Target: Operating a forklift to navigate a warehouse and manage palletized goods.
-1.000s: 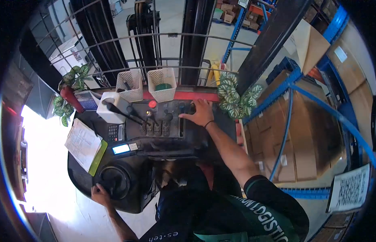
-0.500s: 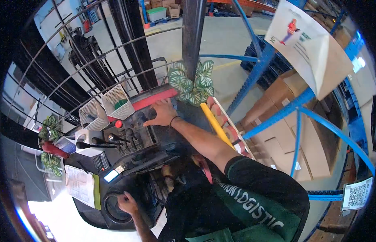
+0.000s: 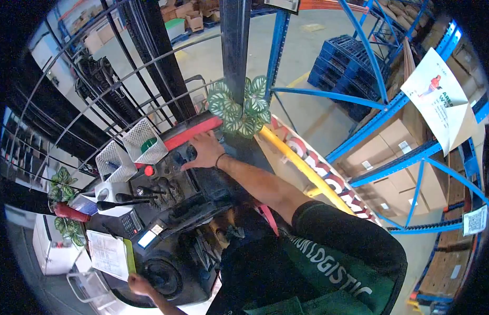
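My right hand (image 3: 202, 151) rests over dark controls near the red bar (image 3: 192, 130), its fingers spread and thumb apart. Below and left stand several black levers (image 3: 158, 191) and a red button (image 3: 149, 171). My left hand (image 3: 140, 284) is at the left side of the black steering wheel (image 3: 163, 275), fingers curled; what they hold is too unclear to tell. Beside it lie a clipboard (image 3: 107, 254), a calculator (image 3: 130, 223) and a small lit display (image 3: 148, 237). White mesh baskets (image 3: 145, 142), a white container and leafy plants (image 3: 239, 107) line the console's far edge.
A wire guard and black mast (image 3: 163, 63) stand ahead. To the right are blue racking (image 3: 368, 170), cartons (image 3: 397, 136), a yellow bar (image 3: 313, 178) and a hanging sheet (image 3: 433, 94). Blue pallets (image 3: 347, 68) are stacked beyond, with more boxes (image 3: 194, 21) at the back.
The view has swung, and the surroundings have shifted, showing more of the blue pallets. My left hand has moved around the wheel to its left side. My right hand stays on the controls.
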The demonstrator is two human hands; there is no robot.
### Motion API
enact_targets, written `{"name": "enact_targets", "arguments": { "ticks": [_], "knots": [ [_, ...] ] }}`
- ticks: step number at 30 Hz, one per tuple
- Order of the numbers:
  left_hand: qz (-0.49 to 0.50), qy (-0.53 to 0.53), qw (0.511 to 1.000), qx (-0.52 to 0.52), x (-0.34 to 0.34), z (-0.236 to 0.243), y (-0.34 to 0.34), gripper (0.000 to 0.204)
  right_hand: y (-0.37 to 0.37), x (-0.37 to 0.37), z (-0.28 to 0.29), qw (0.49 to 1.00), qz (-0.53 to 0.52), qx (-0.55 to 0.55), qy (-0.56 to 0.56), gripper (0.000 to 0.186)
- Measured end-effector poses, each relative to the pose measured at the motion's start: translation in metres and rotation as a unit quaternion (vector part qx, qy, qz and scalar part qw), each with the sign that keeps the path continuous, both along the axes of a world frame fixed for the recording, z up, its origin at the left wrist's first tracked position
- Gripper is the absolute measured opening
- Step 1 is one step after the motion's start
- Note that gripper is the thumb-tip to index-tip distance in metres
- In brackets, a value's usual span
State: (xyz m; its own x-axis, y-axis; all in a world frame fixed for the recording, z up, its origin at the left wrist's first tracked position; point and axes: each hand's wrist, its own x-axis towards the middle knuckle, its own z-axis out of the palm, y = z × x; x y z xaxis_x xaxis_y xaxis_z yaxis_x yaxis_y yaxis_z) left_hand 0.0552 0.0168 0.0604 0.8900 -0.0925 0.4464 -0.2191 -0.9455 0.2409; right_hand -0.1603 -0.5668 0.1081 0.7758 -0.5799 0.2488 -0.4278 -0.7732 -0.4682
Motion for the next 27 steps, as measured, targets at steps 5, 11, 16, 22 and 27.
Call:
{"name": "enact_targets", "arguments": {
  "ticks": [5,11,16,22,27],
  "knots": [
    [-0.13,-0.015,0.991,0.0,-0.017,-0.037,-0.112,0.035,-0.002,0.001,-0.007,0.999,-0.008,0.007,0.031,0.112],
    [-0.254,-0.02,0.964,-0.071,-0.007,-0.047,-0.158,0.037,-0.005,0.03,-0.016,0.998,-0.064,-0.006,0.025,0.109],
    [-0.339,0.093,0.933,-0.081,0.073,-0.065,-0.175,0.033,-0.013,0.072,-0.021,0.992,-0.119,-0.04,0.009,0.102],
    [-0.46,0.019,0.885,-0.066,0.117,-0.056,-0.201,0.03,-0.036,0.107,-0.024,0.984,-0.172,-0.025,0.042,0.105],
    [-0.468,0.052,0.88,-0.052,0.225,-0.087,-0.159,0.03,-0.051,0.147,-0.03,0.97,-0.232,-0.05,0.051,0.109]
  ]
}}
